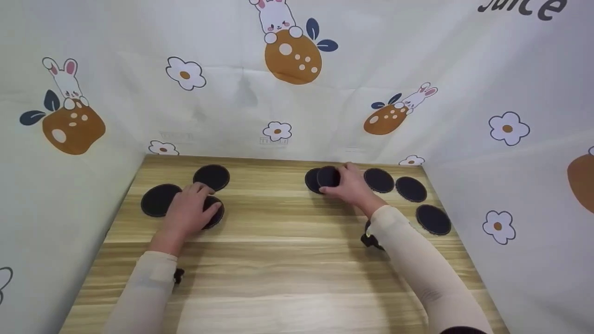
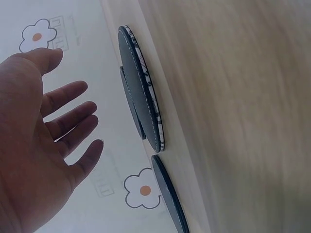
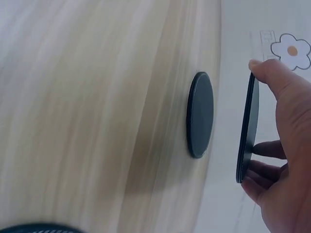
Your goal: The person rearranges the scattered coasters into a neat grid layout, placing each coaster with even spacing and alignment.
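My right hand (image 1: 352, 185) pinches a round black coaster (image 1: 328, 179) by its rim, thumb on one edge and fingers on the opposite edge. The held coaster is raised off the table, and in the head view it partly covers another black coaster (image 1: 312, 181). In the right wrist view a gap separates the held coaster (image 3: 249, 128) from the coaster (image 3: 200, 116) lying on the wood. My left hand (image 2: 34, 131) is spread with nothing in it, above three black coasters at the left. One of them (image 2: 138, 87) shows a plaid edge. The hand partly hides the near-right coaster (image 1: 214, 213).
Three more black coasters, including one near the right edge (image 1: 433, 220), lie right of my right hand. A white printed cloth (image 1: 222, 111) walls the wooden table (image 1: 278, 260) at the back and both sides. Small black devices (image 1: 371, 239) sit at the wrists.
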Motion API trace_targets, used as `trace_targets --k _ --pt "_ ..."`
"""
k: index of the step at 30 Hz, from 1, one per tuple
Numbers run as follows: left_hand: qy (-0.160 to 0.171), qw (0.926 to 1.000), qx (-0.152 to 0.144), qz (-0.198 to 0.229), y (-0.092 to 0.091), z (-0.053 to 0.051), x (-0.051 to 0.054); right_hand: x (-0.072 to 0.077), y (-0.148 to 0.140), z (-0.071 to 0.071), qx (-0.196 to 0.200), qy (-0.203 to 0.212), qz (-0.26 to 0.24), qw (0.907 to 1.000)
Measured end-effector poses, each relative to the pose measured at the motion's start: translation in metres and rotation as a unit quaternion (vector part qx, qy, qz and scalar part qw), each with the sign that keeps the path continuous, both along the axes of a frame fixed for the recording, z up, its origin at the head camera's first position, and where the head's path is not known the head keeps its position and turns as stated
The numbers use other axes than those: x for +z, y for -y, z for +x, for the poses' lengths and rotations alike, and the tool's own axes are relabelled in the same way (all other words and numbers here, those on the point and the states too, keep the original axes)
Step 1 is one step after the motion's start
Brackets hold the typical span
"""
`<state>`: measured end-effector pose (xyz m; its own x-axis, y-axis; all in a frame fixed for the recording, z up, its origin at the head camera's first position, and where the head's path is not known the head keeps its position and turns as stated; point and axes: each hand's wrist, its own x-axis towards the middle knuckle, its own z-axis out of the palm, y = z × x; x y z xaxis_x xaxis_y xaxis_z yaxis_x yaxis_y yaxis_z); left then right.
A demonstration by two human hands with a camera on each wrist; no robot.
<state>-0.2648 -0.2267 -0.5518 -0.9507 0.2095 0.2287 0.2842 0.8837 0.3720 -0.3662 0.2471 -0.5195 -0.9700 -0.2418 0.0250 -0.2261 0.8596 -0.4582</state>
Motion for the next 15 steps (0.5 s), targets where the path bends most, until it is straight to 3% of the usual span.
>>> trace_targets --k 15 --pt "0.003 1.0000 0.001 0.003 0.003 0.002 0.001 0.016 0.051 -0.019 0.062 0.021 -0.009 0.9978"
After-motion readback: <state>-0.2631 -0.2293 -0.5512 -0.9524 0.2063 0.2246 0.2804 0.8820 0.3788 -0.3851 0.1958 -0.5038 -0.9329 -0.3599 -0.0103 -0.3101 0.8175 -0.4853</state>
